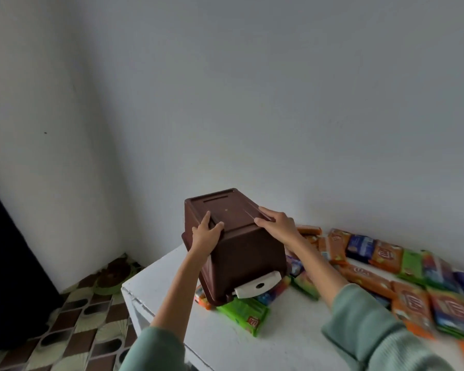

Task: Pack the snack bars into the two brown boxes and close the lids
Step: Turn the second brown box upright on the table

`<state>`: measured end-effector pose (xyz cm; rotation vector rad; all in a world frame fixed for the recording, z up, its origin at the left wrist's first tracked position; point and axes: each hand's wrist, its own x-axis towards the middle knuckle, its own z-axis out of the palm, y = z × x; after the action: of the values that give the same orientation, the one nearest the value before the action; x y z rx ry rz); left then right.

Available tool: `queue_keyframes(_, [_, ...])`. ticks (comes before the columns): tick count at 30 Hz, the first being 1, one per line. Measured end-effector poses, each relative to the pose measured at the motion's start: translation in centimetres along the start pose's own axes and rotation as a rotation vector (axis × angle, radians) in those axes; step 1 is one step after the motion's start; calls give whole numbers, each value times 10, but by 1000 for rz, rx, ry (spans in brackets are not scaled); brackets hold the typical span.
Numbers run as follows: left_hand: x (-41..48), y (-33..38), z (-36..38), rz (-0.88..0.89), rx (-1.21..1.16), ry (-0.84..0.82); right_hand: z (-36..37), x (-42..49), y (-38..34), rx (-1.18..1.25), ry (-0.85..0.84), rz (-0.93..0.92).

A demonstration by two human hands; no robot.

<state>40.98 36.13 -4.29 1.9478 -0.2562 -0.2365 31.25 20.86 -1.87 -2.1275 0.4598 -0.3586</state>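
A brown plastic box (241,253) is upside down and tilted over the white table (252,341), its base facing up and its rim low near the table. A white latch (257,286) sticks out at its lower edge. My left hand (206,234) grips the box's left upper edge, fingers curled over the base. My right hand (275,220) lies on the base's right edge with fingers spread over it. Snack bars spill out under the rim: a green pack (245,314) and an orange one (202,298). Only one brown box is in view.
Many orange, blue and green snack packs (402,274) cover the table's right side up to the wall. The table's left corner (125,287) stands by a patterned tile floor (73,325). A dark curtain or door (8,263) hangs at far left.
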Motion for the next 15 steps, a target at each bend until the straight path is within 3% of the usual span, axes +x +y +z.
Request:
queue_keyframes(6, [-83,51,46,83,0,-38,-72,-70,18,22,119,4])
queue_keyframes(15, [-259,66,139,7,-119,-233,-165,-197,96,133,202,123])
